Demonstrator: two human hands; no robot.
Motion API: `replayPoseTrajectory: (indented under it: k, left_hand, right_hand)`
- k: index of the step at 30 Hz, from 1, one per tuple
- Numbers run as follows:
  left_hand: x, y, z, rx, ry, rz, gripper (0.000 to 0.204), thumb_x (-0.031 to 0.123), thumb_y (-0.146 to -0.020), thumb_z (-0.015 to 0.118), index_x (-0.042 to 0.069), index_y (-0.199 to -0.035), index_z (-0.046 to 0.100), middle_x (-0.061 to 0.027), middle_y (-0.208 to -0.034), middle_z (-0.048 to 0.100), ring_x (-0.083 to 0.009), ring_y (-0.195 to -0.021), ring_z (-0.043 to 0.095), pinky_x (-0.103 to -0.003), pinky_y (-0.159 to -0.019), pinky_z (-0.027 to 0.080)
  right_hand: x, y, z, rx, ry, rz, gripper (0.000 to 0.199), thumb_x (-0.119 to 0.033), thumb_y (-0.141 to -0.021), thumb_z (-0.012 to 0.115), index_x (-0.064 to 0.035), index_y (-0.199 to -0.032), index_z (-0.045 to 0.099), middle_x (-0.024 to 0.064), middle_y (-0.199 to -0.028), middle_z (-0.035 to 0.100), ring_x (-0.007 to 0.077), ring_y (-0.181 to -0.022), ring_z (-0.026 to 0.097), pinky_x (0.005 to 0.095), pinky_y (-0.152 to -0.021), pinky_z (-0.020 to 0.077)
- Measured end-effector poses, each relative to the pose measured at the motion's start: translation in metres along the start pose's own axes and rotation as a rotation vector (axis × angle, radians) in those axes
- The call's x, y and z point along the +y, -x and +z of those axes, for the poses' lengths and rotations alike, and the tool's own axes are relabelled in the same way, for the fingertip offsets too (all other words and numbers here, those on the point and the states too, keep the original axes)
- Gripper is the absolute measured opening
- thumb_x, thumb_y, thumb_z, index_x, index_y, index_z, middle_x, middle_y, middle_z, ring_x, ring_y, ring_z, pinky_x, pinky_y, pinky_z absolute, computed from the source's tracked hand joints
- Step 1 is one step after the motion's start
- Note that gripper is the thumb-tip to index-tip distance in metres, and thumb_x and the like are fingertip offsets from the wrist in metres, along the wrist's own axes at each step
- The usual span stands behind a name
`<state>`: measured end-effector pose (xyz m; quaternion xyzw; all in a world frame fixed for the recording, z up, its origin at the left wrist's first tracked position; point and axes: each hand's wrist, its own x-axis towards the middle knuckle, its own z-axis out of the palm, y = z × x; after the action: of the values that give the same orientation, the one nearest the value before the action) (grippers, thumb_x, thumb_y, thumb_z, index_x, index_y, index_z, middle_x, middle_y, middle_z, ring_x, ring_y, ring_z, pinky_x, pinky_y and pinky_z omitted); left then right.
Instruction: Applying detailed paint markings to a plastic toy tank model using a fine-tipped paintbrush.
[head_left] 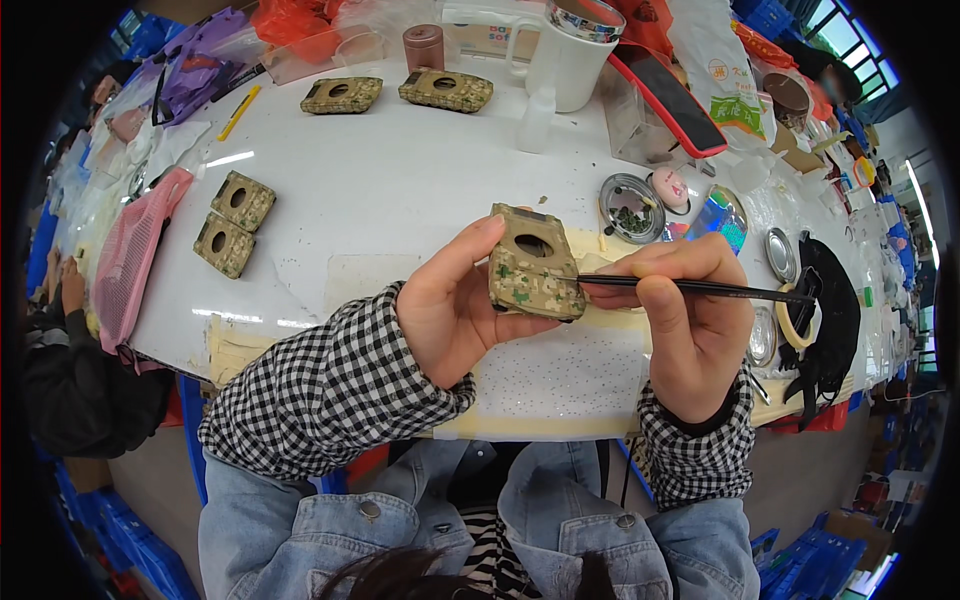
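Note:
A camouflage-patterned toy tank hull [535,285] with a round hole in its top rests in my left hand [450,300], thumb on one edge and fingers beneath. Between the fingers of my right hand [690,320] is a thin black paintbrush [720,289], its tip at the hull's right side. Fresh-looking green patches show on the hull's near part. On the table stand more such hulls: a pair [232,225] touching each other at the left, one [342,95] at the back and another [446,90] beside it.
Right of my hands are a round dish [631,209] with dark green contents and a pink round item [669,188]. Behind stand a white mug [570,60], a small white bottle [537,120] and a red-cased phone [668,100]. A pink mesh bag [145,255] lies left; a person's arm [75,300] shows beyond.

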<state>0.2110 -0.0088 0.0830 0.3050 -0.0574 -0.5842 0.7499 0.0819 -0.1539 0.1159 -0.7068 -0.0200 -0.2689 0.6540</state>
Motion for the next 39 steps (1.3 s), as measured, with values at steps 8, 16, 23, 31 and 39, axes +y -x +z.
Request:
replayPoseTrajectory:
  k: [8,16,23,31,39]
  left_hand:
    - [0.0,0.001,0.001,0.014,-0.008,0.002,0.046,0.035,-0.099,0.029,0.004,-0.132,0.038,-0.0206,-0.123,0.053,-0.0266,-0.108,0.058,-0.036,-0.087,0.054]
    - [0.0,0.0,0.001,0.024,0.023,0.004,0.045,0.034,-0.099,0.03,0.005,-0.132,0.038,-0.0202,-0.123,0.053,-0.0269,-0.106,0.059,-0.035,-0.085,0.054]
    - [-0.001,0.0,-0.002,-0.003,0.07,0.008,0.044,0.032,-0.098,0.031,0.004,-0.132,0.037,-0.0218,-0.123,0.052,-0.0284,-0.101,0.061,-0.037,-0.083,0.055]
    - [-0.001,-0.002,-0.004,-0.026,0.11,-0.002,0.044,0.032,-0.098,0.032,0.005,-0.132,0.037,-0.0235,-0.124,0.05,-0.0298,-0.097,0.062,-0.037,-0.084,0.055]
    - [-0.003,-0.005,-0.01,-0.044,0.139,0.051,0.04,0.03,-0.098,0.033,0.005,-0.128,0.041,-0.0255,-0.124,0.05,-0.0298,-0.092,0.064,-0.036,-0.082,0.056]
  right_hand:
    - [0.0,-0.001,-0.001,-0.01,0.023,-0.004,0.011,-0.002,-0.091,0.053,0.0049,-0.096,0.047,0.0161,-0.095,0.06,0.0175,-0.088,0.063,0.0273,-0.08,0.0522]
    - [-0.001,-0.001,0.0,0.001,0.022,-0.004,0.012,-0.002,-0.091,0.053,0.0049,-0.097,0.047,0.0157,-0.094,0.06,0.018,-0.087,0.063,0.0275,-0.079,0.0525]
    - [-0.007,0.0,0.0,0.094,0.048,-0.054,0.013,-0.004,-0.091,0.053,0.0039,-0.1,0.048,0.0132,-0.093,0.058,0.0175,-0.084,0.063,0.0273,-0.077,0.0512]
    - [-0.013,0.013,-0.032,0.187,0.767,-0.21,0.007,-0.002,-0.089,0.054,0.0017,-0.094,0.056,0.0095,-0.081,0.054,0.0175,-0.074,0.053,0.0282,-0.07,0.0435]
    - [0.006,0.018,-0.039,0.105,1.161,-0.209,0.023,0.001,-0.069,0.072,-0.0033,-0.09,0.066,0.0093,-0.074,0.058,0.0268,-0.075,0.054,0.0337,-0.068,0.0446]
